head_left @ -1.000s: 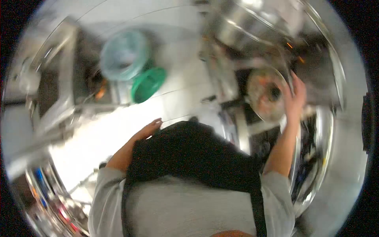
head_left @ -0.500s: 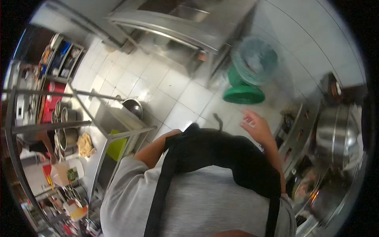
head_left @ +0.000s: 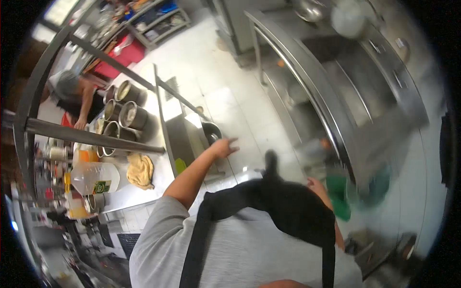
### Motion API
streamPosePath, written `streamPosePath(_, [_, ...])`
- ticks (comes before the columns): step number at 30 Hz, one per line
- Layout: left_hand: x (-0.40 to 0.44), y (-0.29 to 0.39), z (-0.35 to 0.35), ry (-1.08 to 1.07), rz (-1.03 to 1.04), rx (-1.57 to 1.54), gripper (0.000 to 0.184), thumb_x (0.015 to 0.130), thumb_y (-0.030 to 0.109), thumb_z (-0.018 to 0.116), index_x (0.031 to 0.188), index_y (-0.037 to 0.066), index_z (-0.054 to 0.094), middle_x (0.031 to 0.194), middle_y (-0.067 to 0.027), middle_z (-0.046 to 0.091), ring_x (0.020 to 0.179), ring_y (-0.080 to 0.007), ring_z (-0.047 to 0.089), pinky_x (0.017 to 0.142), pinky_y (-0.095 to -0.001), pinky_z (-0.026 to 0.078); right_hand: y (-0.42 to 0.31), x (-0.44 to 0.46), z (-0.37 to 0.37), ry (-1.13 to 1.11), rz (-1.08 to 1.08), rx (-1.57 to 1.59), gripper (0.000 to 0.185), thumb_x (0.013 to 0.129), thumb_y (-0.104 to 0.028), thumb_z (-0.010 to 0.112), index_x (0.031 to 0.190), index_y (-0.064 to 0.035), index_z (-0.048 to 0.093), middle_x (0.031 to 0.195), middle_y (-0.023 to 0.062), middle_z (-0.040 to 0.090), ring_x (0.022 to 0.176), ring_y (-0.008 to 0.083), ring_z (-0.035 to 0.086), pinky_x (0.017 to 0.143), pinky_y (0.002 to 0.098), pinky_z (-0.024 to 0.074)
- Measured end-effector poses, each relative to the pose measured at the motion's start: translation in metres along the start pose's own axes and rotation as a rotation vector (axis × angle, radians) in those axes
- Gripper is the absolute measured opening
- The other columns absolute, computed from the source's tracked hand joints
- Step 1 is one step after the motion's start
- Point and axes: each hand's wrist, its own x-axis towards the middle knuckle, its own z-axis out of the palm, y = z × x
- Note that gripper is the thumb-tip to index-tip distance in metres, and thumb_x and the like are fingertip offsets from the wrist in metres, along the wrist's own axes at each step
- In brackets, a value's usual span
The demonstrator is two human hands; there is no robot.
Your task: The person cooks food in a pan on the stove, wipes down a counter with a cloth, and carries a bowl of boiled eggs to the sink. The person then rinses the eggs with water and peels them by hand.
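Note:
My left hand [head_left: 224,148] hangs in the air ahead of my body, its fingers apart and nothing in them. Behind it on the floor side is a round metal bowl [head_left: 211,130], near the end of a steel worktable [head_left: 161,168]. My right hand [head_left: 316,185] shows only in part beyond my black apron [head_left: 283,197]. A finger or two stretch out, and I see nothing held. The nearest thing to that hand is a green bin [head_left: 338,194] with a clear plastic liner [head_left: 377,187].
Several metal pots [head_left: 132,115], a tan cloth [head_left: 139,171] and a plastic jug [head_left: 103,178] stand on the left worktable, under a metal frame [head_left: 91,139]. Another person [head_left: 72,89] leans there. A steel sink counter [head_left: 331,96] runs along the right, over white floor tiles [head_left: 240,110].
My view has turned left; the sink counter now fills the right side and the bin sits lower. My left hand has come into view, reaching forward. My right hand is lower, partly covered.

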Motion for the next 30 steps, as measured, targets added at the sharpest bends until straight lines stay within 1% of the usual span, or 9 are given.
streamPosePath(2, [0.024, -0.051, 0.007, 0.1, 0.072, 0.054, 0.054, 0.081, 0.041, 0.056, 0.121, 0.006, 0.047, 0.114, -0.0199, 0.053, 0.105, -0.0317, 0.052, 0.089, -0.0375, 0.041, -0.037, 0.059, -0.02, -0.045, -0.085, 0.298, 0.052, 0.072, -0.032, 0.068, 0.115, -0.0063, 0.052, 0.097, 0.0127, 0.06, 0.088, 0.0235, 0.058, 0.078, 0.0325, 0.045])
streamPosePath(3, [0.024, -0.059, 0.004, 0.034, -0.05, 0.072, 0.054, 0.081, 0.04, 0.055, 0.121, 0.004, 0.047, 0.115, -0.0192, 0.053, 0.105, -0.0319, 0.052, 0.089, -0.0374, 0.041, -0.087, 0.073, -0.04, -0.106, -0.105, 0.356, 0.052, 0.072, -0.031, 0.068, 0.115, -0.0072, 0.052, 0.097, 0.0124, 0.06, 0.088, 0.0232, 0.058, 0.078, 0.0324, 0.045])
streamPosePath(10, [0.005, -0.146, 0.025, 0.028, -0.352, -0.254, 0.061, 0.076, 0.048, 0.057, 0.12, 0.007, 0.049, 0.115, -0.0182, 0.053, 0.106, -0.0336, 0.051, 0.09, -0.0391, 0.04, -0.308, 0.265, -0.099, -0.357, -0.406, -0.375, 0.055, 0.074, -0.037, 0.064, 0.119, -0.0091, 0.049, 0.103, 0.0152, 0.058, 0.092, 0.0284, 0.058, 0.08, 0.0361, 0.0452])
streamPosePath(15, [0.014, -0.158, 0.002, 0.4, -0.408, -0.753, 0.041, 0.076, 0.033, 0.062, 0.105, 0.004, 0.058, 0.101, -0.014, 0.061, 0.095, -0.0226, 0.058, 0.081, -0.0304, 0.044, -0.448, 0.386, -0.094, -0.364, -0.569, -0.435, 0.055, 0.074, -0.037, 0.064, 0.118, -0.0081, 0.05, 0.103, 0.0157, 0.059, 0.092, 0.029, 0.058, 0.078, 0.0359, 0.046])
streamPosePath(18, [0.113, -0.251, 0.039, 0.672, -0.357, -0.968, 0.034, 0.076, 0.03, 0.061, 0.098, 0.003, 0.06, 0.086, -0.0135, 0.062, 0.081, -0.0186, 0.058, 0.073, -0.0301, 0.044, -0.489, 0.461, -0.065, -0.318, -0.608, -0.533, 0.055, 0.074, -0.037, 0.064, 0.117, -0.0072, 0.05, 0.101, 0.016, 0.059, 0.091, 0.0281, 0.058, 0.078, 0.0353, 0.0456])
streamPosePath(20, [0.14, -0.238, -0.056, 0.77, -0.285, -0.768, 0.032, 0.078, 0.032, 0.06, 0.09, 0.003, 0.059, 0.076, -0.0115, 0.059, 0.069, -0.0163, 0.055, 0.064, -0.0314, 0.043, -0.487, 0.506, -0.044, -0.398, -0.5, -0.473, 0.055, 0.073, -0.036, 0.063, 0.118, -0.007, 0.051, 0.099, 0.0159, 0.06, 0.089, 0.0279, 0.057, 0.078, 0.0347, 0.0448])
streamPosePath(22, [0.168, -0.205, -0.177, 0.617, -0.449, -0.83, 0.033, 0.078, 0.035, 0.06, 0.085, 0.003, 0.058, 0.076, -0.0106, 0.058, 0.067, -0.0169, 0.055, 0.059, -0.033, 0.043, -0.455, 0.571, -0.02, -0.488, -0.398, -0.548, 0.053, 0.073, -0.039, 0.065, 0.113, -0.0055, 0.054, 0.099, 0.0156, 0.06, 0.091, 0.0269, 0.058, 0.079, 0.0354, 0.0452])
streamPosePath(24, [0.217, -0.235, -0.248, 0.451, -0.414, -0.933, 0.031, 0.083, 0.032, 0.059, 0.097, 0.004, 0.056, 0.084, -0.0043, 0.059, 0.073, -0.0121, 0.057, 0.058, -0.029, 0.045, -0.418, 0.633, -0.006, -0.565, -0.426, -0.736, 0.054, 0.072, -0.038, 0.065, 0.112, -0.0039, 0.054, 0.094, 0.0168, 0.062, 0.086, 0.0276, 0.059, 0.077, 0.0362, 0.046])
streamPosePath(30, [0.296, -0.296, -0.463, 0.715, -0.253, -1.376, 0.047, 0.083, 0.028, 0.058, 0.122, 0.011, 0.039, 0.107, -0.0099, 0.051, 0.09, -0.0182, 0.054, 0.073, -0.0333, 0.046, -0.485, 0.74, 0.007, -0.615, -0.233, -0.687, 0.052, 0.072, -0.037, 0.064, 0.111, -0.003, 0.055, 0.093, 0.0178, 0.062, 0.082, 0.0269, 0.06, 0.074, 0.0356, 0.0469])
